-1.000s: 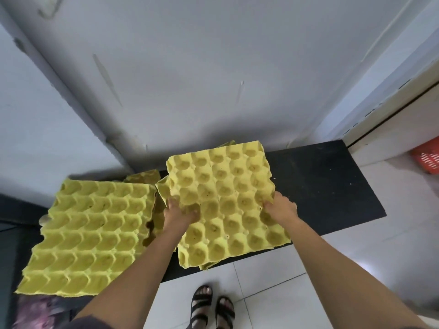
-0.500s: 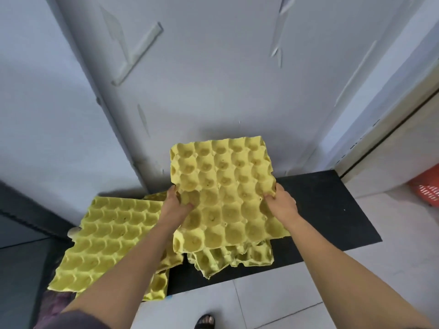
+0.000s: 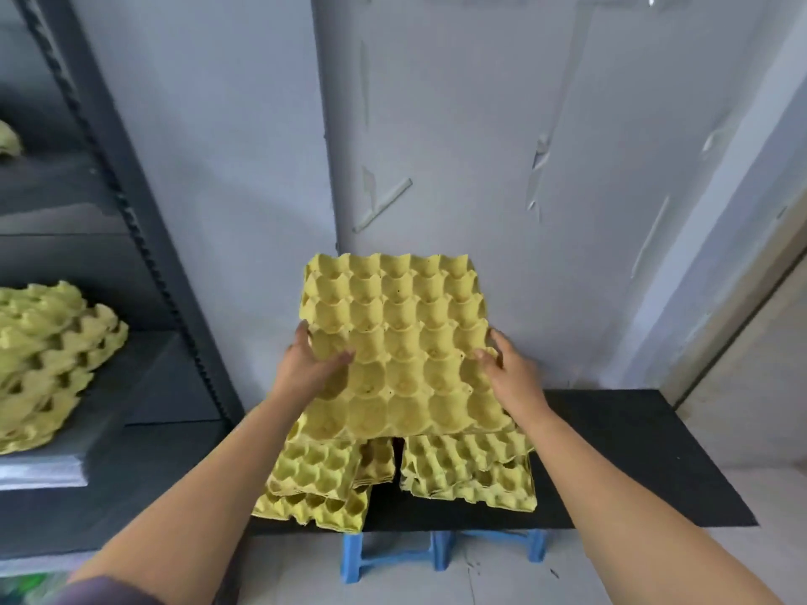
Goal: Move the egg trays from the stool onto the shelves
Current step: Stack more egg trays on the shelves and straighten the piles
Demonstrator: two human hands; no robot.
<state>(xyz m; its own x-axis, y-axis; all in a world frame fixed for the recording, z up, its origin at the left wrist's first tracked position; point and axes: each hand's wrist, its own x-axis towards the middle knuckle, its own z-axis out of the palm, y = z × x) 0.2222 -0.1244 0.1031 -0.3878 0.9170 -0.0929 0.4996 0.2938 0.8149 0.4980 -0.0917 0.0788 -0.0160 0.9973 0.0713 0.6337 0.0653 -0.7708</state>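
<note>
Grip: the left hand (image 3: 311, 371) and right hand (image 3: 510, 374) each pinch one side edge of a yellow pulp egg tray (image 3: 395, 338), thumbs laid on the cupped top face, fingers curled under the rim and mostly out of view. The tray hangs above the stool (image 3: 633, 451), its far edge tipped up toward the pale wall (image 3: 480, 146). Its near edge overlaps two untidy piles on the stool's black top, a left pile (image 3: 316, 478) and a right pile (image 3: 469, 471). Judgement: carry step in hand; the tray is lifted but not yet on the shelves. The pulp looks light and floppy, so an even two-sided hold, kept level, should stop it sagging or tearing at the rim. A harder squeeze would likely crush the cups. The target lies left: a dark shelving unit (image 3: 144, 386) whose middle shelf already bears a stack of trays (image 3: 43, 355), with board showing to the right of that stack. Clearance: the unit's notched upright post (image 3: 131, 220) stands between the tray and the shelf opening. The tray probably has to swing nearward round the post, then go in flat under the shelf above. The left pile sits at the stool's near left corner, where a low forearm could knock it off.
</note>
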